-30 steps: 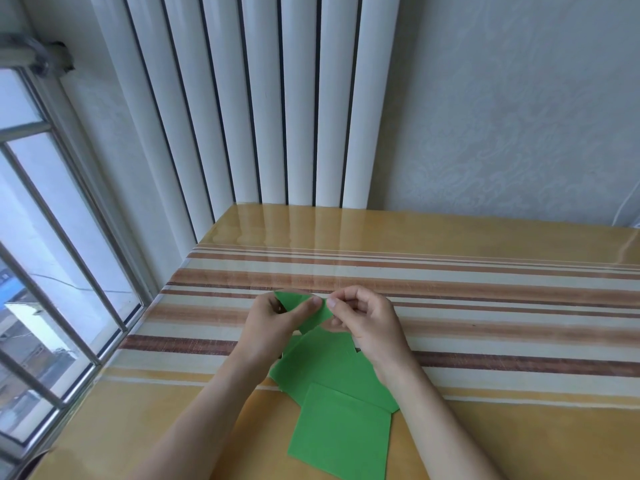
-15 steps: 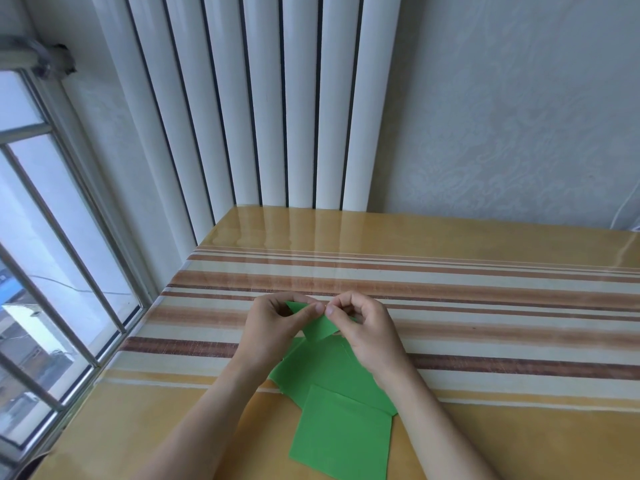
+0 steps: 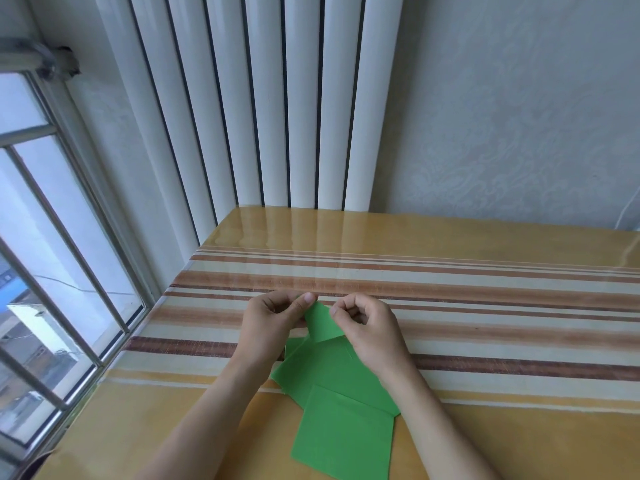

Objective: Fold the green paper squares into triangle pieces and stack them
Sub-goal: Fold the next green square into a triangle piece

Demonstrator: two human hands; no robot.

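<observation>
Head view shows the folded green piece (image 3: 320,322) now opened wider between the left hand (image 3: 273,323) and right hand (image 3: 367,327), each grip pinching an edge above the loose squares (image 3: 341,417) near the worktop's front edge, so folding continues.

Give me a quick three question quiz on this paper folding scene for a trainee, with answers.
1. True or false: both hands pinch one small folded green piece.
2. Where do the loose green squares lie: A) under and near the wrists, B) by the radiator, C) on the windowsill?
3. Fill in: the striped table has a window on the person's ____ side.

Key: 1 true: left hand, right hand. 2 A. 3 left.
</observation>
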